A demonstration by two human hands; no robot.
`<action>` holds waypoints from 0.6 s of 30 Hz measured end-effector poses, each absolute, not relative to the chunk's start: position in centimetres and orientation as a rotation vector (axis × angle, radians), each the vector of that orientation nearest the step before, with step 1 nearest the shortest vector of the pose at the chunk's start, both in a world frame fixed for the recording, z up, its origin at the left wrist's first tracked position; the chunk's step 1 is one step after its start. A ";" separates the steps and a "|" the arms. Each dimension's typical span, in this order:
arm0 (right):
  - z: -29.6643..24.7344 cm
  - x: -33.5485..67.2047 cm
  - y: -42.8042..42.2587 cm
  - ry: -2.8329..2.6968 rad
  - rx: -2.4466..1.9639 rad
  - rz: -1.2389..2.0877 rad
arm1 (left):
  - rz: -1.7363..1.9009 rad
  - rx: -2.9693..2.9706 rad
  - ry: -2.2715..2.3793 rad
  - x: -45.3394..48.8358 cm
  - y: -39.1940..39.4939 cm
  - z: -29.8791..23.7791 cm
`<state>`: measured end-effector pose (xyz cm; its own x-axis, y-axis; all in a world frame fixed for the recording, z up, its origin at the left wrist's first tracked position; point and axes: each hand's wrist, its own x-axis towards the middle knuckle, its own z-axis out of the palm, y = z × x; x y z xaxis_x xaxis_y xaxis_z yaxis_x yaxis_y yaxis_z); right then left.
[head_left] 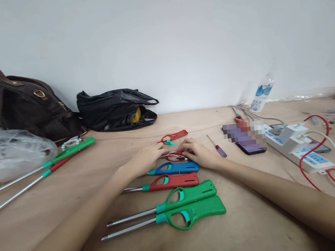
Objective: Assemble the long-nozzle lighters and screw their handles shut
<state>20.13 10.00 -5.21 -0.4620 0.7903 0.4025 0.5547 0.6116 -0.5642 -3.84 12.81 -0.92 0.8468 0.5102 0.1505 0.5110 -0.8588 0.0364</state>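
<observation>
Both hands are at an opened red gas lighter (174,156), with white wires and a small dark part showing in its shell. My left hand (145,160) closes on its front end, its fingertips partly hidden. My right hand (198,152) pinches at the handle end. Just beyond lie a loose red casing half (178,134) and a turquoise trigger (169,142). Nearer me, a blue lighter (181,167), a red lighter (181,180) and two green lighters, one farther (199,191) and one nearer (206,208), lie in a row with nozzles leftward.
A purple-handled screwdriver (220,150), a phone (250,147) and a power strip (314,160) with cables lie right. A water bottle (261,94) stands behind. Left are a green lighter (74,149), a clear plastic bag (13,152), a dark bag (29,106) and a black plastic bag (106,111).
</observation>
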 end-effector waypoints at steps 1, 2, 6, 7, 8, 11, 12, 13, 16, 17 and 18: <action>-5.3 20.1 10.0 -2.183 -1.053 0.476 | -0.249 -3.047 -0.836 -3.8 12.8 -0.9; -5.4 20.1 10.0 -2.181 -1.051 0.477 | -0.252 -3.079 -0.843 -3.8 12.8 -0.8; -5.5 20.2 10.1 -2.185 -1.034 0.464 | -0.290 -3.144 -0.871 -3.8 12.9 -0.7; -5.5 20.2 10.1 -2.185 -1.032 0.460 | -0.308 -3.157 -0.868 -3.8 12.9 -0.7; -5.5 20.2 10.1 -2.186 -1.032 0.455 | -0.325 -3.169 -0.862 -3.8 13.0 -0.7; -5.5 20.2 10.0 -2.195 -1.031 0.439 | -0.362 -3.207 -0.844 -3.9 13.1 -0.8; -5.5 20.2 10.1 -2.205 -1.029 0.432 | -0.369 -3.221 -0.840 -3.9 13.1 -0.8; -5.5 20.2 10.1 -2.217 -1.026 0.422 | -0.371 -3.234 -0.840 -3.9 13.1 -0.7; -5.6 20.2 10.1 -2.239 -1.021 0.392 | -0.352 -3.262 -0.860 -3.8 12.9 -0.4; -5.6 20.2 10.1 -2.238 -1.021 0.385 | -0.346 -3.266 -0.868 -3.8 12.8 -0.3; -5.7 20.2 10.1 -2.234 -1.018 0.383 | -0.347 -3.269 -0.872 -3.8 12.7 -0.3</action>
<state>20.18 10.11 -5.66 -0.4910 0.7543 0.4358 0.5659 0.6565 -0.4987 -3.82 12.73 -0.29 0.8503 0.5106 0.1274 0.4583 -0.8375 0.2976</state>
